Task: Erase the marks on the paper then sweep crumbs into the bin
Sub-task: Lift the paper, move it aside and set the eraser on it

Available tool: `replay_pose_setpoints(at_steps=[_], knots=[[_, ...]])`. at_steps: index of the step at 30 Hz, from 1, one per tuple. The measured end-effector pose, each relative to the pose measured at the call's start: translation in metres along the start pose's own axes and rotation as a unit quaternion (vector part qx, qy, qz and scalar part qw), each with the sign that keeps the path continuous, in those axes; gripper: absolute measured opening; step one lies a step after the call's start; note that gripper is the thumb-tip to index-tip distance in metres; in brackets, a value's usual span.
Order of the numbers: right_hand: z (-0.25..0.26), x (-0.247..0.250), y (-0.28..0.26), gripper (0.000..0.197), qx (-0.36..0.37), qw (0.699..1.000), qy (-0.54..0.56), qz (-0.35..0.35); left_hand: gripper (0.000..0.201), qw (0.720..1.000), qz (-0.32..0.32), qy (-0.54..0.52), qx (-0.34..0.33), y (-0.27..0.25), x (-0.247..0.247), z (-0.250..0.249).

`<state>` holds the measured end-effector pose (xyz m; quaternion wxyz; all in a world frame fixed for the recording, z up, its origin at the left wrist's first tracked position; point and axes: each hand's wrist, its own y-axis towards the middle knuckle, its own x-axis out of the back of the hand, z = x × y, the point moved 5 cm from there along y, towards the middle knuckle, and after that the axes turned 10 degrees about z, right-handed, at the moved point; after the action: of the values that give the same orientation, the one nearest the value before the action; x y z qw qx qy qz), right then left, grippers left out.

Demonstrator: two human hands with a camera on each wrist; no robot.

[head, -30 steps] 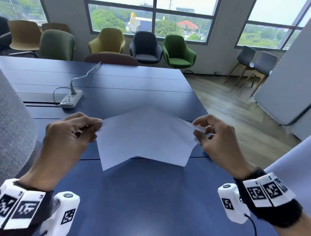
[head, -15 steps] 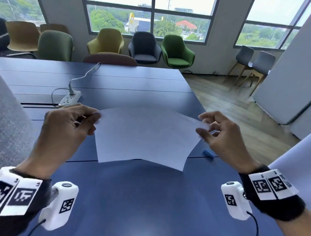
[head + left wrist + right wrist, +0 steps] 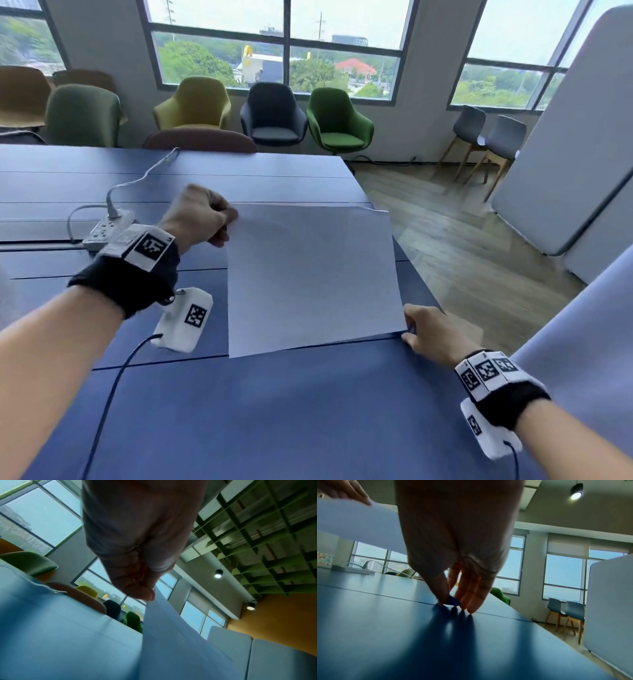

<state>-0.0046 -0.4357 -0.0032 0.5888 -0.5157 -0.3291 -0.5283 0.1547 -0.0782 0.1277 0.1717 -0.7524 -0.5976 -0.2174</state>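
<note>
A blank white sheet of paper [image 3: 308,274] hangs tilted above the blue table [image 3: 274,411]. My left hand [image 3: 227,222] pinches its far left corner between thumb and fingers; the left wrist view shows the pinch [image 3: 147,595] and the paper [image 3: 171,642] falling away below it. My right hand [image 3: 407,334] is down on the table by the sheet's near right corner. In the right wrist view its thumb and fingertips [image 3: 464,605] pinch a small blue eraser [image 3: 453,601] that lies on the tabletop. No marks show on the paper.
A white power strip [image 3: 106,229] with its cable lies on the table behind my left wrist. The table's right edge [image 3: 424,294] runs just past my right hand. Armchairs [image 3: 335,120] line the windows, and a grey partition [image 3: 565,154] stands at the right.
My right hand let go of the paper and dropped to the blue eraser on the table. My left hand alone carried the sheet forward and to the right.
</note>
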Motion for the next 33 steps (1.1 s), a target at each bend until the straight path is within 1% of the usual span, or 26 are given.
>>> replay_pose_setpoints(at_steps=[2,3,4,6,8,10,13,15,17,20,22,25,27,29,31,33], knots=[[-0.004,0.008,-0.003,0.013,-0.02,0.999,0.018,-0.041,0.02,1.0,0.016,-0.013,0.023,0.019,-0.019,0.006],[-0.009,0.015,-0.005,0.007,-0.029,0.995,0.046,-0.079,0.02,0.999,0.02,-0.017,0.035,0.027,-0.028,0.01],[-0.017,0.026,-0.007,0.003,-0.038,0.988,0.082,-0.125,0.021,0.998,0.024,-0.022,0.046,0.036,-0.037,0.015],[-0.035,0.049,-0.008,0.004,-0.063,0.965,0.15,-0.206,0.019,0.997,0.029,-0.029,0.068,0.052,-0.052,0.024],[-0.046,0.066,-0.002,0.003,-0.085,0.946,0.21,-0.232,0.015,0.995,0.038,-0.029,0.09,0.068,-0.068,0.031],[-0.046,0.071,0.013,0.006,-0.086,0.943,0.237,-0.218,0.017,0.993,0.049,-0.027,0.103,0.081,-0.087,0.036],[-0.028,0.065,0.043,0.005,-0.081,0.966,0.186,-0.161,0.021,0.991,0.06,-0.024,0.118,0.098,-0.113,0.043],[-0.021,0.052,0.061,0.008,-0.082,0.977,0.163,-0.111,0.018,0.99,0.068,-0.015,0.124,0.105,-0.128,0.048],[-0.021,0.038,0.078,0.01,-0.088,0.98,0.168,-0.061,0.015,0.989,0.068,-0.001,0.132,0.112,-0.139,0.056],[-0.027,0.026,0.094,0.018,-0.101,0.979,0.176,-0.022,0.007,0.987,0.062,0.026,0.144,0.121,-0.148,0.069],[-0.029,0.023,0.102,0.021,-0.105,0.98,0.167,-0.011,0.01,0.986,0.062,0.044,0.15,0.126,-0.149,0.077],[-0.033,0.02,0.106,0.013,-0.128,0.977,0.168,0.006,0.013,0.982,0.079,0.084,0.147,0.131,-0.147,0.087],[-0.035,0.02,0.103,0.013,-0.134,0.977,0.166,0.002,0.017,0.979,0.09,0.101,0.15,0.126,-0.139,0.087],[-0.035,0.023,0.096,0.014,-0.131,0.976,0.174,-0.012,0.022,0.979,0.09,0.113,0.146,0.114,-0.124,0.079],[-0.035,0.028,0.083,0.022,-0.127,0.975,0.181,-0.028,0.03,0.974,0.1,0.151,0.139,0.099,-0.103,0.069],[-0.031,0.034,0.063,0.027,-0.12,0.974,0.191,-0.03,0.033,0.966,0.113,0.194,0.125,0.075,-0.077,0.062]])
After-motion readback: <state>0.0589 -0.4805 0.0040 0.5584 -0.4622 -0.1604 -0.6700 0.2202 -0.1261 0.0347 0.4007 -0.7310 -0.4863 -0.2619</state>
